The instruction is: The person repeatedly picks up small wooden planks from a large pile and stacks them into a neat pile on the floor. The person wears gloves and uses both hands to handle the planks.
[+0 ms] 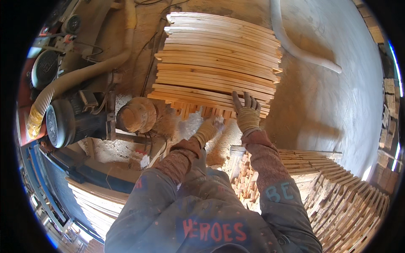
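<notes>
A stack of long, narrow wooden strips (215,63) lies in front of me, its strips side by side with uneven ends. My right hand (247,111), in a pale glove with dark fingertips, rests on the near right part of the stack, fingers stretched apart over the nearest strips. Just below the stack's near edge is my left hand (207,130), gloved too. Its fingers are smeared and partly hidden, so I cannot make out a grip. Short wood ends (185,110) show under the near edge, left of that hand.
Motors (63,120) and a ribbed hose (80,76) stand on the left, beside a round wooden block (137,114). Another hose (303,55) lies on the floor at the far right. Stacked strips (337,198) fill the near right; more pale boards (90,204) lie near left.
</notes>
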